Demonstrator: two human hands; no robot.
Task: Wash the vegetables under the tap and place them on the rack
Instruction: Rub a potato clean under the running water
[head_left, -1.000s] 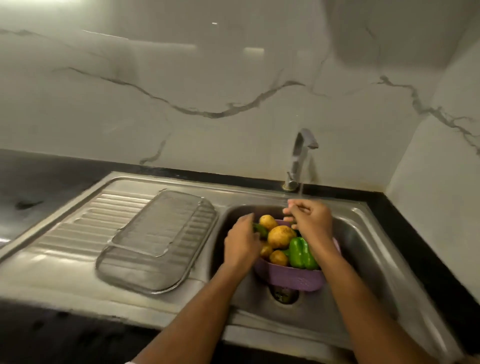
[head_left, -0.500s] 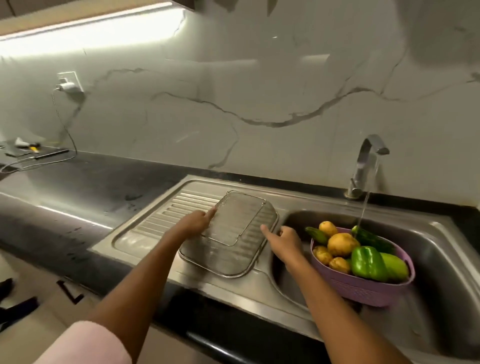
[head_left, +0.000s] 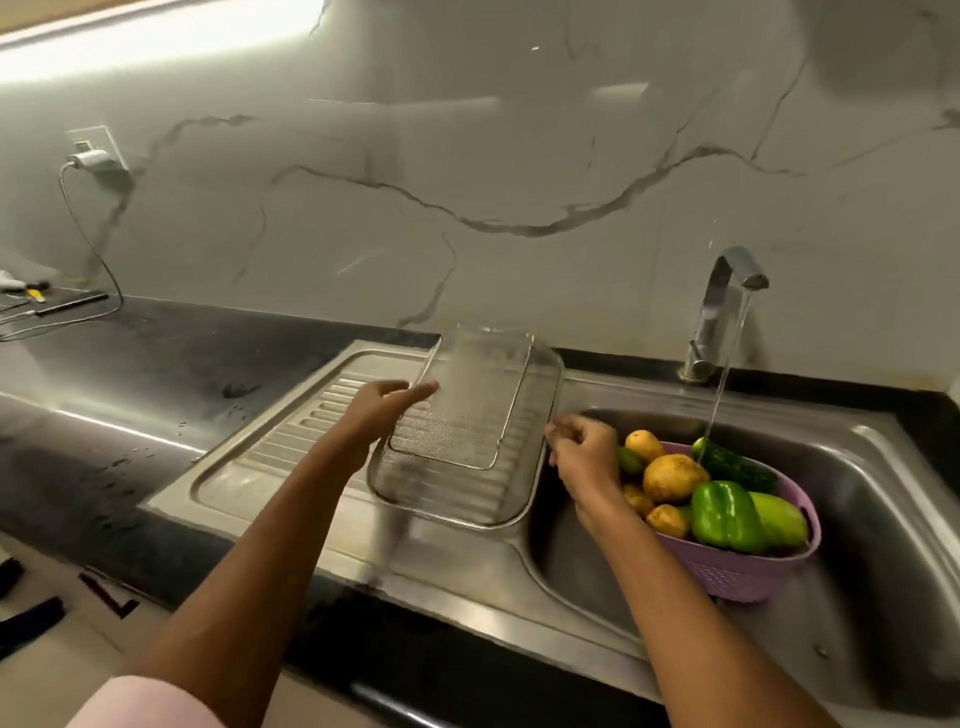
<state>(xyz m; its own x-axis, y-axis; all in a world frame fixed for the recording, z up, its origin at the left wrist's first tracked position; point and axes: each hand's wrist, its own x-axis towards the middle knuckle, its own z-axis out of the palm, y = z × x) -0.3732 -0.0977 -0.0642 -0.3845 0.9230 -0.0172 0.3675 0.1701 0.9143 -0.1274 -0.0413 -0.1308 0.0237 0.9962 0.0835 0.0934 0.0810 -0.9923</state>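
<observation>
While water is running in a thin stream from the steel tap (head_left: 724, 306), both hands are holding the wire-mesh rack (head_left: 467, 431) tilted above the ribbed drainboard (head_left: 291, 457): the left hand (head_left: 382, 408) is pinching its left rim, the right hand (head_left: 584, 449) its right rim. The vegetables (head_left: 698, 491), smooth peppers and rough potatoes, are sitting in a perforated purple basket (head_left: 737, 574) in the sink (head_left: 883, 519).

Bare drainboard (head_left: 270, 467) left of rack (head_left: 467, 431) (raised)
</observation>
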